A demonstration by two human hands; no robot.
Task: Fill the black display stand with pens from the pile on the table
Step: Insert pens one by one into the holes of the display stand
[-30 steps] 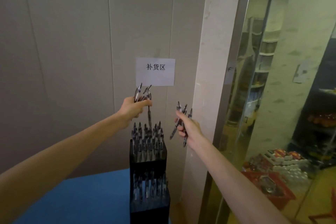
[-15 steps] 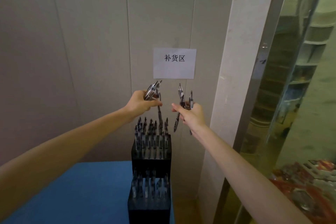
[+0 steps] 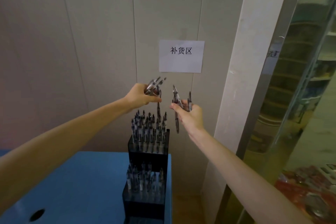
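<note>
Black display stand (image 3: 148,152), two stepped tiers, sits at the right edge of my blue table (image 3: 81,183), near the far right corner, against the wall. Both tiers are packed with upright pens; upper-tier pens (image 3: 149,129) and lower-tier pens (image 3: 143,178) are too dense and blurred to count. My left hand (image 3: 140,96) is closed around a bunch of pens (image 3: 154,84), maybe three or four, tips fanning up and right, with one pen (image 3: 158,109) pinched between thumb and fingers, hanging straight down over the upper tier's back right corner. Whether it's in a slot I can't tell. My right hand (image 3: 190,114), just right of the stand, grips roughly three pens (image 3: 177,100), one pointing downward past my palm. One paper sign (image 3: 181,56) on the wall above. One dark round hole (image 3: 37,214) near the table's front left.
</note>
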